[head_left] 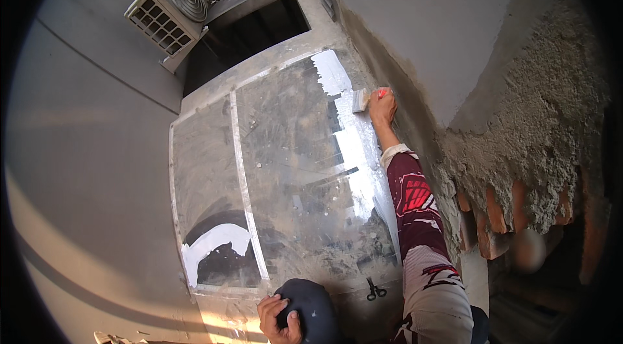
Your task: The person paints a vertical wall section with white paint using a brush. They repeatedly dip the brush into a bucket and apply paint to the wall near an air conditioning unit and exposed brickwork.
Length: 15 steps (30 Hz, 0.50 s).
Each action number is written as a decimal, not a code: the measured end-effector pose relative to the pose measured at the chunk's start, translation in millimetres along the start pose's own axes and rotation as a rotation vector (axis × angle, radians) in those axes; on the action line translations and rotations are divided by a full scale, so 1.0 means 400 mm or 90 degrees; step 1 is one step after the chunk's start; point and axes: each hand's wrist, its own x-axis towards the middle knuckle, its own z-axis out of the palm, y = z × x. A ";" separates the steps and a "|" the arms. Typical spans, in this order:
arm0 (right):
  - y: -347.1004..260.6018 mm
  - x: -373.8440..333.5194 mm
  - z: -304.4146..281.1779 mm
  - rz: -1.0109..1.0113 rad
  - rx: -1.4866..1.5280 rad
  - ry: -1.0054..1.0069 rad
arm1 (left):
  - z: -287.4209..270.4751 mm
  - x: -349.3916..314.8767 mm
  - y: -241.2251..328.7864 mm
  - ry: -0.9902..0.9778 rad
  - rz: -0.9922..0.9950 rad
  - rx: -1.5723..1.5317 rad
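Note:
My right hand [383,109] is closed around the handle of a flat paintbrush [361,101], whose handle shows a bit of red. The bristles touch a band of wet white paint [354,143] along the right side of a dusty grey panel [285,130]. Low in the picture, my left hand [280,319] rests on my dark-clad knee [311,308], fingers and thumb apart, holding nothing. A curved patch of white paint [217,240] lies at the panel's near left corner. Black-handled scissors [375,289] lie by the near edge.
Two outdoor air-conditioner units [169,10] stand at the far left, beside a dark rectangular opening [253,29]. A pale strip [239,149] divides the panel. Along the right runs a plastered wall [415,26], with rough mortar [525,110] and exposed bricks [496,214] nearer me.

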 end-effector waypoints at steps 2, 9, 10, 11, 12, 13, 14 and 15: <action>-0.005 0.004 -0.005 -0.029 0.022 0.008 | 0.000 0.003 0.001 -0.007 0.006 -0.003; 0.034 -0.023 -0.015 -0.031 0.093 -0.012 | 0.003 0.010 0.002 -0.018 0.019 0.001; 0.028 -0.037 -0.027 -0.044 0.097 -0.006 | 0.000 0.008 0.002 -0.018 0.013 0.004; 0.019 -0.050 -0.036 -0.056 0.100 0.000 | -0.002 0.007 0.002 -0.018 0.006 0.007; 0.008 -0.062 -0.043 -0.069 0.104 0.006 | -0.005 0.006 0.001 -0.018 0.000 0.010; 0.026 -0.057 -0.049 -0.090 0.075 -0.007 | -0.006 0.008 0.001 -0.026 0.002 0.009; 0.042 -0.050 -0.054 -0.111 0.046 -0.021 | -0.007 0.014 -0.001 -0.034 0.005 0.008; 0.059 -0.046 -0.061 -0.132 0.017 -0.035 | -0.005 0.015 -0.004 -0.041 0.008 0.007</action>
